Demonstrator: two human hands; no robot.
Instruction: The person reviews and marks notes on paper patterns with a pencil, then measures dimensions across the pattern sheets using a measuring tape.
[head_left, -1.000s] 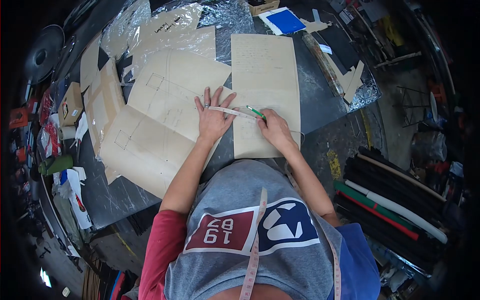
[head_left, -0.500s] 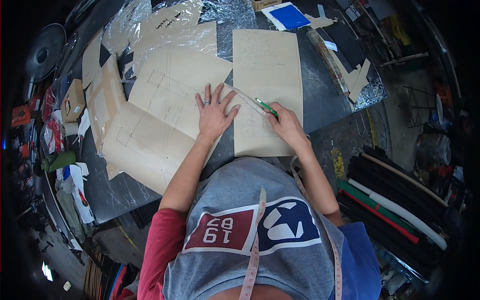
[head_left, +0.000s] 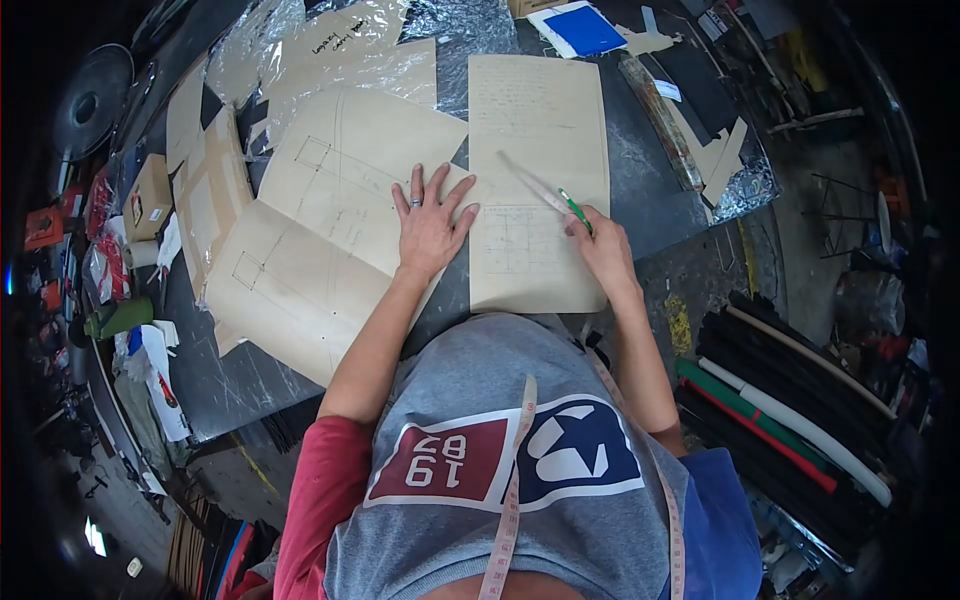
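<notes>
My left hand (head_left: 432, 228) lies flat with fingers spread on the right edge of a large creased brown paper sheet (head_left: 320, 215), marked with pencilled lines and small rectangles. Beside it is a narrower brown paper sheet (head_left: 535, 110), with handwriting at the top and a drawn grid lower down. My right hand (head_left: 603, 248) is closed over this sheet's right edge, holding a green pen (head_left: 575, 210) and a thin pale ruler (head_left: 535, 184). The ruler, blurred, points up and left over the sheet. A tape measure (head_left: 508, 510) hangs down my grey shirt.
Plastic-wrapped brown pieces (head_left: 345, 50) lie at the table's far left. A blue pad (head_left: 585, 32) sits at the back, with a long worn bar (head_left: 660, 120) and dark scraps to the right. Fabric rolls (head_left: 790, 400) are stacked beside the table at lower right.
My right hand has moved right with the pen and ruler. The ruler's far end has swung away from my left fingertips, up over the narrow sheet. My left hand stays put.
</notes>
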